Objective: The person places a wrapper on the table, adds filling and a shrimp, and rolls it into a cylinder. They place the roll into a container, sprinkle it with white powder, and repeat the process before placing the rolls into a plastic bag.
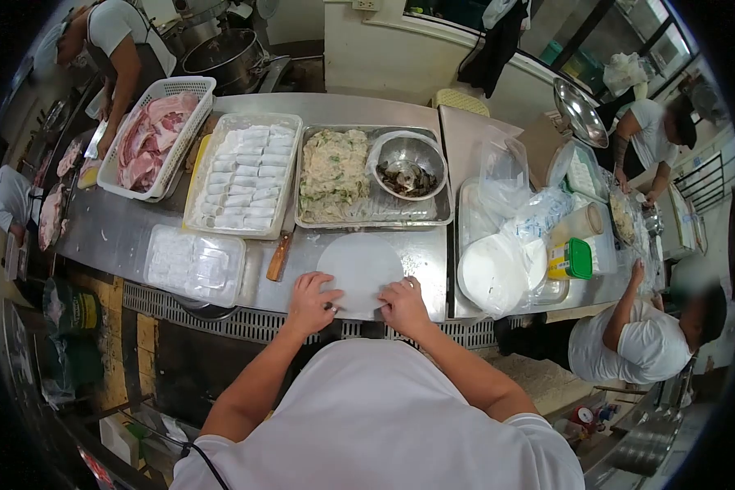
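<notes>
Both bare hands are at the near side of a round, thin, translucent white sheet (359,265) lying on the steel worktop (423,257). The left hand (312,304) has its curled fingers at the sheet's near-left edge, the right hand (405,307) at its near-right edge; the hands are apart from each other. Whether either grip is closed on the edge, I cannot tell.

A sheet this thin would probably tear or crease under a hard pull, so light, even pressure from both hands, with the edge kept straight between them, should serve best.

Counted outward: one wooden handle (278,259) left of the sheet; one rectangular steel tray (420,216) beyond it, bearing one block of pale, green-flecked mixture (333,173) and one round steel bowl (397,149) with dark pieces inside. To the left are one white plastic tray (238,233) of pale rolls, too many to count surely, one clear plastic container (236,282) and one white perforated basket (191,139) of raw meat. On the right sit one yellow tub with a green lid (570,260) and one stack of round white sheets (490,273), their number hidden. At least four other people are around.
</notes>
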{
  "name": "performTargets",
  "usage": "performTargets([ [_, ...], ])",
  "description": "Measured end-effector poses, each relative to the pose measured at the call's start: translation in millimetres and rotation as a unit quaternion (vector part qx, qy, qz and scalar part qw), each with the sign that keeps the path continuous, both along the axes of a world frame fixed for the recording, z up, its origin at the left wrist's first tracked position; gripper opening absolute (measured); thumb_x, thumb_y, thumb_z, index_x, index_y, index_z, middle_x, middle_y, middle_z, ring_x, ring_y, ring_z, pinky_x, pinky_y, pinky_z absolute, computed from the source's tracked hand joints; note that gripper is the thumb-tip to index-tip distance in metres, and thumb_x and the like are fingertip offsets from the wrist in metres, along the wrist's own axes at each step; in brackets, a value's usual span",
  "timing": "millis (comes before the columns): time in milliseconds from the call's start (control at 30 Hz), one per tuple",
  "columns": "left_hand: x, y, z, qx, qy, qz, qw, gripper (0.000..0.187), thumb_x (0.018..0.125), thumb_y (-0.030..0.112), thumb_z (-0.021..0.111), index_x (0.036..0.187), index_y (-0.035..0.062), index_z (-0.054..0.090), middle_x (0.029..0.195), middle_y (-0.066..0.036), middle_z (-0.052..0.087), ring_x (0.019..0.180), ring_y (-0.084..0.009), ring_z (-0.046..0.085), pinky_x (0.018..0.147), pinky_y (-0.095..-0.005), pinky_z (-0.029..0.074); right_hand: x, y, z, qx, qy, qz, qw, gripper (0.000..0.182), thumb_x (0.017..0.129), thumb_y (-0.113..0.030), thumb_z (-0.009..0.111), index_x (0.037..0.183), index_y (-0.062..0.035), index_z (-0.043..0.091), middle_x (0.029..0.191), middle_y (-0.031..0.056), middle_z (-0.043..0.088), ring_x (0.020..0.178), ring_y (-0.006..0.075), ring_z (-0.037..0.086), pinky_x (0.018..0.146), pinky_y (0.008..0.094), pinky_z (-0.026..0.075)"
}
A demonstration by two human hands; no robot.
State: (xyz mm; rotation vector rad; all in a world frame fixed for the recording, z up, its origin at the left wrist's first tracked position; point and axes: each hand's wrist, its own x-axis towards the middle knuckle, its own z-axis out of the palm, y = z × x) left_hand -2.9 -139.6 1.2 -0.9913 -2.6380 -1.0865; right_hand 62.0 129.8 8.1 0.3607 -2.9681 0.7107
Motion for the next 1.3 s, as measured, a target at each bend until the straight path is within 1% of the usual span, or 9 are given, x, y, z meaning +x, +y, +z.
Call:
performTargets([
  [233,-15,12,-9,-0.028,-0.050,0.076,0.995,0.031,0.077,0.029,0.088,0.101,0.0124,0.080,0.132,-0.012,0.061,0.131,-0.0349,0.050,0.114,-0.0531,0.034,-23,-11,16,0.034,-0.156,-0.180,0.971,0.024,0.081,-0.027,0.083,0.094,-0.0086,0.075,0.098,0.0100,0.068,0.099,0.0327,0.062,0.090,0.0480,0.043],
  [333,-15,19,-3,-0.023,-0.070,0.101,0.992,0.028,0.079,0.028,0.086,0.104,0.0141,0.080,0.136,-0.013,0.059,0.134,-0.0351,0.048,0.116,-0.0564,0.031,-18,-20,13,0.047,-0.059,-0.212,0.974,0.030,0.085,-0.030,0.080,0.106,-0.0087,0.074,0.114,0.0120,0.067,0.109,0.0337,0.061,0.099,0.0524,0.044],
  [433,-16,15,-9,-0.011,-0.040,0.070,0.997,0.026,0.083,0.028,0.083,0.107,0.0186,0.082,0.142,-0.012,0.057,0.139,-0.0358,0.045,0.119,-0.0615,0.028,-8,-31,12,0.142,0.053,-0.069,0.986,0.045,0.090,-0.034,0.076,0.129,-0.0133,0.069,0.143,0.0168,0.056,0.131,0.0397,0.053,0.113,0.0611,0.037],
  [567,-17,11,-21,-0.029,-0.016,0.026,0.999,0.024,0.087,0.027,0.080,0.110,0.0237,0.083,0.148,-0.013,0.055,0.142,-0.0385,0.043,0.119,-0.0658,0.025,20,-36,19,0.158,-0.074,-0.035,0.984,0.057,0.097,-0.042,0.068,0.151,-0.0272,0.056,0.169,0.0183,0.029,0.152,0.0513,0.028,0.119,0.0731,0.024],
  [700,-17,9,-12,-0.041,-0.030,0.025,0.998,0.021,0.089,0.027,0.078,0.109,0.0233,0.084,0.149,-0.014,0.055,0.143,-0.0405,0.043,0.120,-0.0668,0.023,40,8,20,0.226,-0.069,-0.121,0.964,0.056,0.099,-0.040,0.067,0.151,-0.0217,0.057,0.169,0.0202,0.030,0.150,0.0519,0.031,0.119,0.0698,0.028],
  [800,-19,7,-17,-0.036,-0.019,0.046,0.998,0.021,0.090,0.028,0.077,0.109,0.0225,0.083,0.149,-0.015,0.055,0.143,-0.0400,0.043,0.121,-0.0670,0.023,23,32,21,0.134,-0.037,-0.124,0.982,0.055,0.097,-0.035,0.070,0.145,-0.0090,0.061,0.165,0.0232,0.035,0.147,0.0523,0.035,0.120,0.0619,0.032],
  [833,-22,6,-18,-0.035,-0.022,0.052,0.998,0.022,0.090,0.029,0.077,0.110,0.0222,0.083,0.149,-0.015,0.055,0.143,-0.0397,0.043,0.121,-0.0671,0.023,4,30,33,0.059,-0.028,-0.120,0.991,0.052,0.096,-0.024,0.070,0.141,-0.0002,0.062,0.157,0.0270,0.046,0.141,0.0504,0.046,0.117,0.0519,0.040],
  [1067,-23,-1,-11,-0.043,-0.021,0.071,0.996,0.028,0.088,0.033,0.078,0.113,0.0218,0.081,0.146,-0.013,0.057,0.141,-0.0374,0.046,0.118,-0.0680,0.028,-172,-23,79,-0.171,-0.033,-0.033,0.984,0.046,0.095,-0.012,0.064,0.138,0.0029,0.062,0.135,0.0292,0.064,0.123,0.0454,0.062,0.107,0.0475,0.050],
  [1300,-22,0,-11,-0.023,-0.012,0.086,0.996,0.026,0.086,0.034,0.079,0.109,0.0214,0.081,0.143,-0.011,0.059,0.140,-0.0345,0.048,0.118,-0.0661,0.031,-264,-69,32,0.020,-0.161,0.076,0.984,0.039,0.085,-0.001,0.056,0.121,0.0052,0.071,0.115,0.0320,0.070,0.109,0.0489,0.068,0.100,0.0500,0.053],
])
